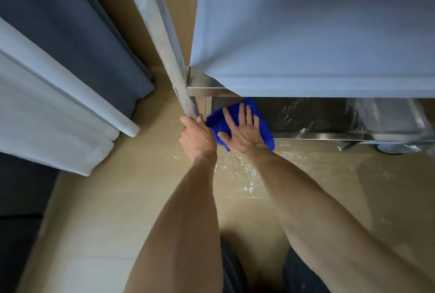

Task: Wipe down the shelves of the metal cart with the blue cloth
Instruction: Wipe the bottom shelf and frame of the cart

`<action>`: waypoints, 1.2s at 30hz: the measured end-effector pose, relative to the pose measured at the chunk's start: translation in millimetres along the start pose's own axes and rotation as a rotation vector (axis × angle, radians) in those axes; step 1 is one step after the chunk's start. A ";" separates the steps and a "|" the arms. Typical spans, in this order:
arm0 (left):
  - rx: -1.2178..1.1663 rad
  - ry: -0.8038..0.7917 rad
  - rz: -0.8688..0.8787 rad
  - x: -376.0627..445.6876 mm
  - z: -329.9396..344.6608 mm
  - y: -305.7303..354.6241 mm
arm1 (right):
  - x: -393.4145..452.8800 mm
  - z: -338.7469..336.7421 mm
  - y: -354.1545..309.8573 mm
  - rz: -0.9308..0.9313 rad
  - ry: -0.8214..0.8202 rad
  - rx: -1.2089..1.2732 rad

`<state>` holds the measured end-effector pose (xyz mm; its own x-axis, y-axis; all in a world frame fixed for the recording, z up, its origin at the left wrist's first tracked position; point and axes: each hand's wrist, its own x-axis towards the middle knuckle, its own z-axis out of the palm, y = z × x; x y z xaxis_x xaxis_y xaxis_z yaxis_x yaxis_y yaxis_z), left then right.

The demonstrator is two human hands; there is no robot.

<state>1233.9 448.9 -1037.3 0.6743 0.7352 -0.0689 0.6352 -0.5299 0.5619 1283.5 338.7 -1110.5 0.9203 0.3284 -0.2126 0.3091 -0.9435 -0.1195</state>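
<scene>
At the lower left corner of the shiny metal cart (313, 136), both my bare arms reach forward and down from the bottom of the view. My left hand (196, 136) curls its fingers round the cart's upright metal post (164, 41), gripping it near its foot, thumb on the right side of the post. My right hand (243, 131) lies flat, fingers straight and spread towards twelve o'clock and thumb out towards nine, pressing on the bright blue cloth (244, 109). That cloth sits on the bottom steel shelf (329, 116) at its front left corner, just right of the post; its long axis runs from about ten o'clock to four o'clock, and its near edge overhangs the shelf's front rim. Above it, at twelve to two o'clock, the pale grey-blue upper shelf (313, 34) juts out over the bottom shelf. A grey caster wheel (395, 148) shows at three o'clock under the rim. Grey and white curtains (58, 62) hang at nine to ten o'clock, and the beige floor (113, 210) lies beneath, with crinkled clear plastic film (240, 172) on it beside my right forearm.
</scene>
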 end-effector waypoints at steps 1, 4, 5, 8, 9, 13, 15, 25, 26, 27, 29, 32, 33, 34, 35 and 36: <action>0.000 0.003 0.009 0.8 0.5 -0.8 | 2.6 2.1 -20.7 -0.046 -0.022 -0.004; 0.009 -0.003 -0.015 3.6 -1.3 -2.9 | 7.7 6.5 -58.3 -0.047 -0.030 -0.010; 0.019 -0.004 -0.026 4.2 -2.3 -3.5 | 7.6 6.1 -59.7 -0.044 -0.029 -0.015; 0.026 0.007 -0.041 3.8 -2.3 -3.3 | 5.1 8.9 -55.5 -0.055 -0.007 -0.034; 0.024 0.010 -0.055 3.0 -1.8 -0.6 | 4.7 9.3 -56.0 -0.047 -0.004 -0.031; -0.039 0.027 -0.195 -5.4 0.0 17.4 | -0.7 5.7 -53.6 -0.017 -0.061 0.022; -0.087 0.056 -0.243 -6.3 2.7 23.4 | -6.4 3.4 -48.3 0.059 -0.054 0.061; -0.142 0.096 -0.229 -8.2 11.4 17.7 | -46.1 1.1 89.7 0.592 0.076 0.233; -0.140 0.105 -0.226 -8.9 11.5 18.2 | -49.7 -0.6 108.9 0.646 0.079 0.238; -0.132 0.113 -0.223 -9.4 11.6 18.7 | -52.8 -3.3 127.3 0.698 0.078 0.248; -0.103 0.118 -0.212 -9.2 12.2 19.2 | -56.2 -8.6 157.2 0.774 0.067 0.267; -0.088 0.128 -0.195 -10.2 11.2 18.6 | -55.7 -10.1 172.6 0.788 0.063 0.250; -0.089 0.133 -0.189 -10.6 10.9 18.3 | -55.4 -9.1 169.8 0.779 0.071 0.242; -0.089 0.137 -0.176 -11.1 10.9 18.5 | -55.6 -7.8 164.0 0.765 0.081 0.229; -0.089 0.143 -0.168 -11.1 11.0 18.5 | -54.8 -6.2 155.0 0.733 0.089 0.212; -0.089 0.145 -0.164 -10.8 11.6 17.6 | -53.9 -4.6 142.4 0.685 0.085 0.198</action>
<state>1242.1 426.8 -1036.2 0.4998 0.8647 -0.0500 0.6919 -0.3638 0.6236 1279.0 186.4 -1111.5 0.9098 -0.3472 -0.2274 -0.3869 -0.9078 -0.1618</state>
